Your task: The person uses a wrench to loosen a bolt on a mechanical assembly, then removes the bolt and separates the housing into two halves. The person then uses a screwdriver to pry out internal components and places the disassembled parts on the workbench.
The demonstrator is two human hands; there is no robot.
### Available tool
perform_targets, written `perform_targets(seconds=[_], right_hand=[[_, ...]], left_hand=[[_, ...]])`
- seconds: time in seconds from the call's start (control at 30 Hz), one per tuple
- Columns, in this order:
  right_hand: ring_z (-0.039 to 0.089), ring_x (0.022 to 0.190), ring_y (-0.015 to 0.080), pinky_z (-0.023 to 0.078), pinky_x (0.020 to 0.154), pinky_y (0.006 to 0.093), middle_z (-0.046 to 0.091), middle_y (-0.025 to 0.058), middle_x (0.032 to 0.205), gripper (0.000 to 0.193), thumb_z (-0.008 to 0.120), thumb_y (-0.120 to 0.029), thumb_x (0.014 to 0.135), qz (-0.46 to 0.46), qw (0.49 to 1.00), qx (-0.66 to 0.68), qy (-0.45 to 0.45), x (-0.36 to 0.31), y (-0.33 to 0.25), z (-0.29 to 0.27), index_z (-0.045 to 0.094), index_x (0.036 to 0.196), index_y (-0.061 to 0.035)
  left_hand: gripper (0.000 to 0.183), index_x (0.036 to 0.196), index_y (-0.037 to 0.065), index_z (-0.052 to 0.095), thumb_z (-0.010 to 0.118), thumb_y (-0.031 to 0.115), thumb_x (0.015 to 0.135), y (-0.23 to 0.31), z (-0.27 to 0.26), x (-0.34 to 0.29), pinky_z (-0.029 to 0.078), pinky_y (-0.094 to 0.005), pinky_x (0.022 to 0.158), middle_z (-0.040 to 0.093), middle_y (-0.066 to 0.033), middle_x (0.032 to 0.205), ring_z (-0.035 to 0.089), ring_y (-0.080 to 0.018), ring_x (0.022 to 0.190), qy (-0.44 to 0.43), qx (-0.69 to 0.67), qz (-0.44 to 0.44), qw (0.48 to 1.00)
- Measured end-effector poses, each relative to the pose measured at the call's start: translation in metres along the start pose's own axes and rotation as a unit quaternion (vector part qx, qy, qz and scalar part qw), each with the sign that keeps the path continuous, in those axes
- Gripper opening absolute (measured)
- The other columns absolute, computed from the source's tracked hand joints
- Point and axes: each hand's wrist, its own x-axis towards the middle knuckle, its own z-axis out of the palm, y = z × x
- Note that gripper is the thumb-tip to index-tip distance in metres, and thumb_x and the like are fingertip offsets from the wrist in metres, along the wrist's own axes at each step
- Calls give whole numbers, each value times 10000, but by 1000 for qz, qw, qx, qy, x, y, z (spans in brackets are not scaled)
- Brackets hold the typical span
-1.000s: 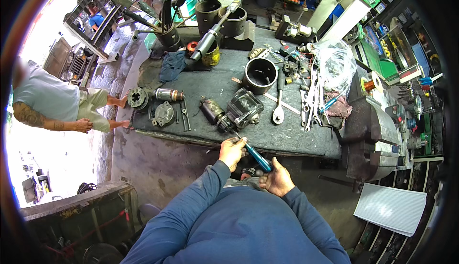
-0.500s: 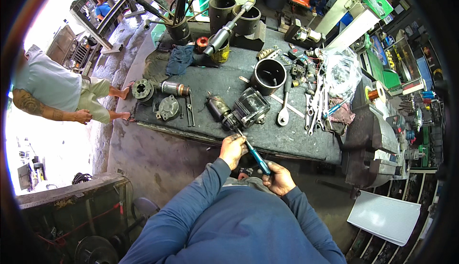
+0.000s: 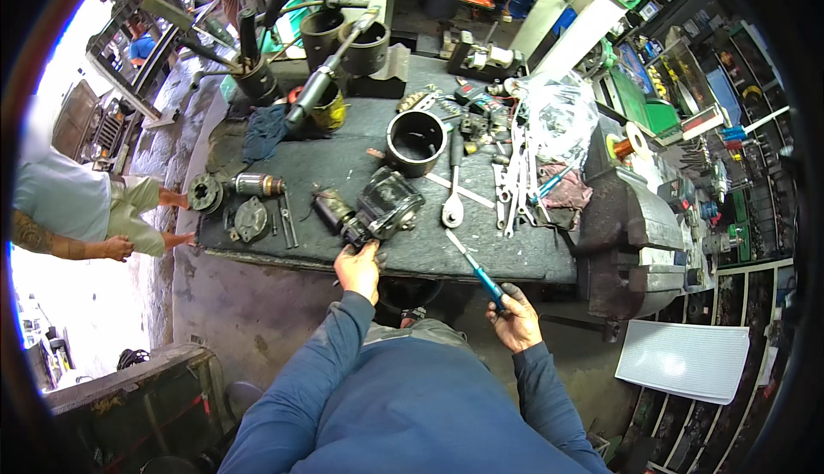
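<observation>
My right hand [image 3: 517,319] is wrapped round the blue handle of a screwdriver [image 3: 485,282]. Its pale shaft slants up and left over the bench's front edge, with the tip just below a ratchet wrench [image 3: 453,206]. My left hand [image 3: 359,270] is closed at the near end of a dark starter motor [image 3: 390,205]. Whatever its fingertips pinch there is hidden. A smaller dark cylinder [image 3: 333,206] lies along the motor's left side. Behind them stands a short, open metal cylinder [image 3: 415,141].
An armature [image 3: 257,185], a round end cover [image 3: 251,220] and slim tools lie to the left on the dark bench [image 3: 481,255]. Several spanners [image 3: 517,182] and a clear plastic bag [image 3: 558,113] lie right, near a large vise [image 3: 631,242]. A person [image 3: 77,199] stands at far left.
The screwdriver has come away from the motor and moved right with my right hand. My left hand no longer touches its shaft and stays by the motor. The whole view has shifted.
</observation>
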Motion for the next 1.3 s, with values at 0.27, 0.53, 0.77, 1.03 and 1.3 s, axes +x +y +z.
perform_targets(seconds=[0.27,0.53,0.77,1.03,1.3], right_hand=[[686,957,234,569,828,357,682,82,1068,395,756,-121,947,-266,858,-440,-2,63,-34,31,643,1310,-11],[676,954,258,545,866,377,614,134,1060,332,757,-78,915,-304,775,-554,1,61,-33,33,677,1221,22],[677,913,285,542,856,381,659,152,1008,239,733,-77,913,-310,742,-593,-48,74,-47,15,704,1121,36],[714,947,337,549,881,405,712,211,1048,252,736,-102,922,-303,727,-612,-69,88,-52,13,701,1104,68],[713,985,355,548,909,420,728,233,1047,253,733,-116,927,-238,749,-619,-6,78,-51,33,701,1082,81]], left_hand=[[163,1117,-54,716,707,55,997,-12,3,3,534,-291,517,729,-63,905,623,-117,570,48,89,79,992],[174,989,14,662,717,178,1011,-17,18,-21,527,-306,494,672,-56,794,642,-153,561,87,109,22,990],[197,1029,12,709,737,206,1008,-15,-14,-59,542,-272,540,711,-41,827,665,-132,628,42,192,77,977],[328,1091,66,730,721,361,950,96,-97,4,552,-501,864,750,-172,1057,707,-391,1002,194,629,308,686],[384,1143,69,722,735,383,923,139,-85,41,554,-498,919,759,-182,1111,716,-382,1067,201,709,207,643]])
